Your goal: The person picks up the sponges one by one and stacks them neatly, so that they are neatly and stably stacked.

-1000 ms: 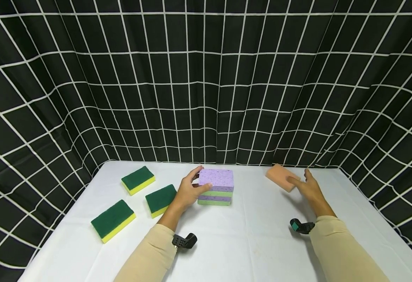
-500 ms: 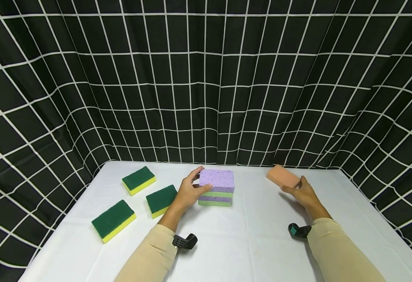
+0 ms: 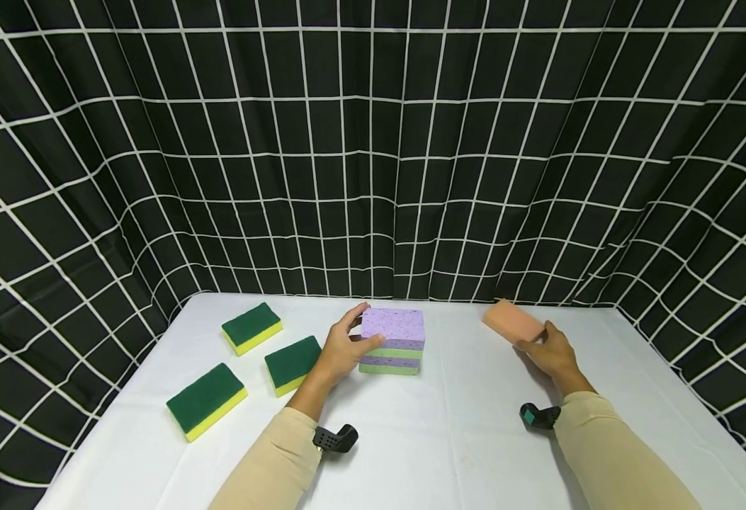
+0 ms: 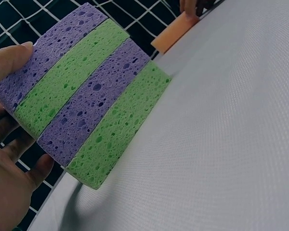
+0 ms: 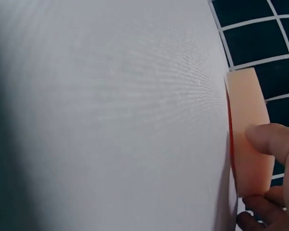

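Note:
A stack of several sponges (image 3: 390,352), purple and green by turns with a purple one on top, stands on the table at the centre. My left hand (image 3: 344,346) holds its left end, the thumb on the near face and the fingers behind. The left wrist view shows this thumb pressing the top purple sponge (image 4: 62,45). Toward the back right lies an orange sponge (image 3: 514,320). My right hand (image 3: 552,352) grips its near right corner, with the thumb (image 5: 265,137) flat on its side and fingertips at its end.
Three green-and-yellow scouring sponges, one at the back (image 3: 251,324), one nearest the stack (image 3: 292,361) and one in front (image 3: 205,397), lie at the left. A white cloth (image 3: 404,446) covers the table. Black gridded curtains (image 3: 385,177) hang behind and at both sides.
My right hand has moved slightly left, from reaching over the orange sponge to gripping its near right corner. My left hand and the stack have stayed where they were.

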Tool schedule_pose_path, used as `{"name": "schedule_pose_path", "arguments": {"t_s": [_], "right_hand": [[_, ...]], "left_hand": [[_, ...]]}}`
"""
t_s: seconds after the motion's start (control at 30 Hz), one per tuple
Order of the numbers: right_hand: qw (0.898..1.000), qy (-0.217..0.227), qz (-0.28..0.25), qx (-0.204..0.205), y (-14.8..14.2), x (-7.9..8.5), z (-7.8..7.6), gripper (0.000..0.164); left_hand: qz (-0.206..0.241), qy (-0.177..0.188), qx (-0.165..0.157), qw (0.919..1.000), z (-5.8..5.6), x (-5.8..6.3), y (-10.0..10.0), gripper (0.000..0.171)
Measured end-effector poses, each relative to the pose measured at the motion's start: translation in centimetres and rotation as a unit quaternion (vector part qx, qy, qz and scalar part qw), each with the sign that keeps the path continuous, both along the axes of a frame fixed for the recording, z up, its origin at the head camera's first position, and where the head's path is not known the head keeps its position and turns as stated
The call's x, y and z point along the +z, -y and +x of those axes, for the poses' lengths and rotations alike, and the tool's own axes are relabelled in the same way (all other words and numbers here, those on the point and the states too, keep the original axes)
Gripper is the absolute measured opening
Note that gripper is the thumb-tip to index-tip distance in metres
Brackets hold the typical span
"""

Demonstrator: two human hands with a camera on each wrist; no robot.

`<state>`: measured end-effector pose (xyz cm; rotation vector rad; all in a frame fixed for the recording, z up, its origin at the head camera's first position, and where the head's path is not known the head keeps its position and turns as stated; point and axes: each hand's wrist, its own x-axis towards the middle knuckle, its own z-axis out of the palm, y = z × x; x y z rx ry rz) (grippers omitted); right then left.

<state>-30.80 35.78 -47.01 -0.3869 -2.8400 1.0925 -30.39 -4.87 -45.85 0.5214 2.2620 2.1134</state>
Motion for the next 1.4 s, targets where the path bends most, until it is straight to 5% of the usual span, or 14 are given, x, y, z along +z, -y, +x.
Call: {"name": "schedule_pose_path", "arguments": {"t_s": [0.33, 1.1, 1.4], "right_hand": [[0.997, -0.047, -0.039, -0.046, 0.0, 1.5, 1.8, 0.091], [0.984, -0.171, -0.055, 0.012, -0.5, 4.3, 6.1, 0.082], [0.969, -0.228, -0.086, 0.038, 1.0, 5.7, 7.0, 0.082]], "left_hand": [[0.003, 0.001, -0.008, 1.0, -0.3, -0.2, 0.0, 0.078], [0.001, -0.009, -0.003, 1.0, -0.2, -0.1, -0.1, 0.076], [-0.001, -0.008, -0.002, 1.0, -0.2, -0.1, -0.1, 0.077]]}}
